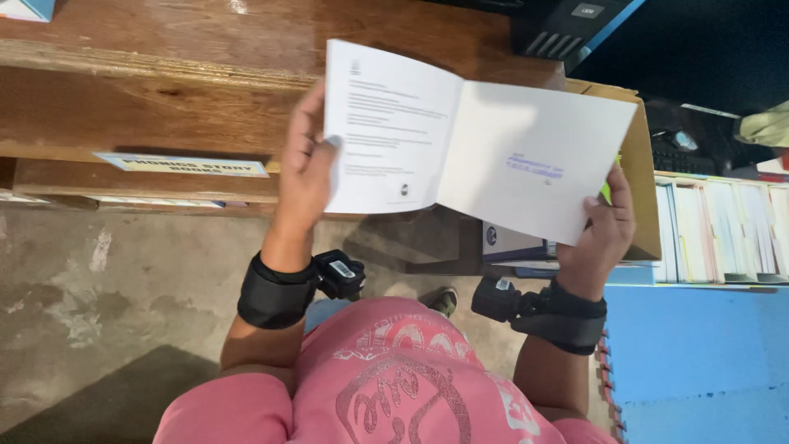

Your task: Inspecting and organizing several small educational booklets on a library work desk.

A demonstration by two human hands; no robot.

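My left hand [306,168] grips one side of the open book [477,152] and my right hand [604,234] grips the other, so the thin white pages stay flat for reading; behind the book is a worn brown wooden shelf [148,99]; right of my right-hand grip stand more books [719,230].

Pink printed shirt [394,378], black wrist straps [275,292] each bearing a small black device, perhaps sensors
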